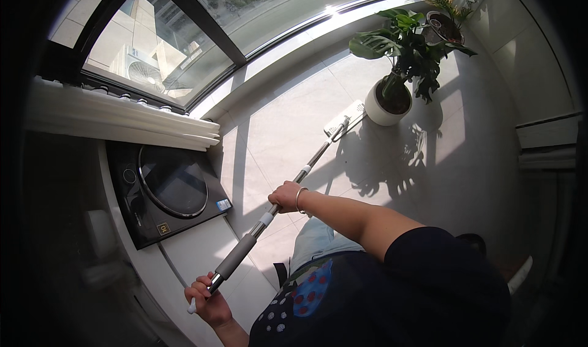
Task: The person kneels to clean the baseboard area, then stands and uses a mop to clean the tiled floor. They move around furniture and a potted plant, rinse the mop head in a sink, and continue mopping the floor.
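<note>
Both of my hands grip the metal pole of a flat mop [313, 159]. Near its top end, below the white tip, my left hand [210, 301] is wrapped around the handle. Farther down, past the grey foam sleeve [235, 256], my right hand [285, 197] closes on the shaft; a bracelet circles that wrist. The white mop head [339, 123] lies flat on the tiled floor [285, 112]. Its far end is right beside a white plant pot [386, 110], and I cannot tell whether they touch. A large leafy plant [404, 48] grows in that pot.
A second potted plant [443, 27] stands in the far right corner. Along the far side runs a window ledge [275, 53] under dark-framed glass. To the left are a gathered white curtain [138, 117] and a black turntable-like appliance [172, 186] on a white cabinet [197, 246].
</note>
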{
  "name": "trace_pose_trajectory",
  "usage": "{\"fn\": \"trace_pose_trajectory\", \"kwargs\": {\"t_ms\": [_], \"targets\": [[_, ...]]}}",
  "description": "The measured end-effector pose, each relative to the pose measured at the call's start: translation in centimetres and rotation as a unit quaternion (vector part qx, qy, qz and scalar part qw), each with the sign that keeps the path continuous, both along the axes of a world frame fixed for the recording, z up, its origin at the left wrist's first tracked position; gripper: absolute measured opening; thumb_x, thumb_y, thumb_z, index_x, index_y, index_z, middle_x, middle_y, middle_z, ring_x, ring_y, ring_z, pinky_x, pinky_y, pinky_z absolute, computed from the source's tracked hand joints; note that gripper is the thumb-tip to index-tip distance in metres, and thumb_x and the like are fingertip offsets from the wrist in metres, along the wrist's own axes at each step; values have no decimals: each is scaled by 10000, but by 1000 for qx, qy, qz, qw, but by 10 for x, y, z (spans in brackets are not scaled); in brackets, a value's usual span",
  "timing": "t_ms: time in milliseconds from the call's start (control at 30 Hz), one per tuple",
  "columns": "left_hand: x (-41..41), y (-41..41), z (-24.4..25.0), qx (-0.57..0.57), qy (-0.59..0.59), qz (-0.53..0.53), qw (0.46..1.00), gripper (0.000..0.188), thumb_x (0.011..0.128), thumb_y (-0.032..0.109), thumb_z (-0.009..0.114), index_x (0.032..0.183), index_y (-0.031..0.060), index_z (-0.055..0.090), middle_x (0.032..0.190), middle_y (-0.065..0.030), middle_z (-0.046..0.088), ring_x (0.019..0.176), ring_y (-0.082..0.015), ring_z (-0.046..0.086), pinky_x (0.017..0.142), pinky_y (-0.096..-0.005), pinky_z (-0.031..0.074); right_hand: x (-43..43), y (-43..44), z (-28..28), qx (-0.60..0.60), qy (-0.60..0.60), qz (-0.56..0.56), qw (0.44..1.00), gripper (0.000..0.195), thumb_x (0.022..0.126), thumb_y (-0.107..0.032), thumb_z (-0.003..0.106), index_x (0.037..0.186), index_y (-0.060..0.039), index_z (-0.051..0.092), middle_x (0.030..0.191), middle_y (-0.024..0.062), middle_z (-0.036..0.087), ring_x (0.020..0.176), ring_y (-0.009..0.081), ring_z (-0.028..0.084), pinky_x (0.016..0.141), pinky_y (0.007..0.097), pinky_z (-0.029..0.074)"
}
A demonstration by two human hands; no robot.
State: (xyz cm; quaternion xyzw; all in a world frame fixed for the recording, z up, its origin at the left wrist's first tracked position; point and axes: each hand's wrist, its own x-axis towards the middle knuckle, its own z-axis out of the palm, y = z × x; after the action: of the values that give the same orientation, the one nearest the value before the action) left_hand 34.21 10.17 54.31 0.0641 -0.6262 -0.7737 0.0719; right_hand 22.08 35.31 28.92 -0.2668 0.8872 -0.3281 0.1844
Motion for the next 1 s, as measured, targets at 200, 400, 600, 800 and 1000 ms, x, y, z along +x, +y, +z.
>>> {"fn": "trace_pose_trajectory", "kwargs": {"t_ms": [200,400,600,800,1000], "targets": [[-15,79,43,-133,97,-81,983,261,895,243,502,698,130,373,656,6,399,749,-161,460,838,-363,414,20,69,6,0,16,-177,984,143,734,-305,620,766,-166,610,781,49,643,810,258,624,782,396,441],[-43,76,80,-64,95,-147,982,252,906,220,485,715,136,343,641,7,372,723,-146,418,760,-329,389,73,71,37,-30,-24,-252,967,124,740,-280,588,746,-159,616,755,48,649,784,256,634,767,404,443],[-42,128,31,31,-5,-233,972,244,892,182,515,704,125,370,666,-14,440,772,-175,475,831,-363,436,153,134,0,15,-26,-349,937,116,757,-270,581,754,-155,597,793,42,646,806,249,630,773,412,449],[-26,187,-17,69,-64,-304,948,124,843,114,533,757,92,447,721,-54,501,832,-215,511,915,-421,402,208,200,-31,59,-13,-444,894,82,697,-192,594,658,-124,571,711,85,614,757,301,603,711,434,477],[-61,155,1,39,3,-385,922,142,787,123,578,701,85,472,676,-57,522,812,-213,531,893,-422,423,176,151,-34,13,109,-525,844,263,720,-271,712,639,-110,521,659,71,549,697,302,552,670,437,411]]}}
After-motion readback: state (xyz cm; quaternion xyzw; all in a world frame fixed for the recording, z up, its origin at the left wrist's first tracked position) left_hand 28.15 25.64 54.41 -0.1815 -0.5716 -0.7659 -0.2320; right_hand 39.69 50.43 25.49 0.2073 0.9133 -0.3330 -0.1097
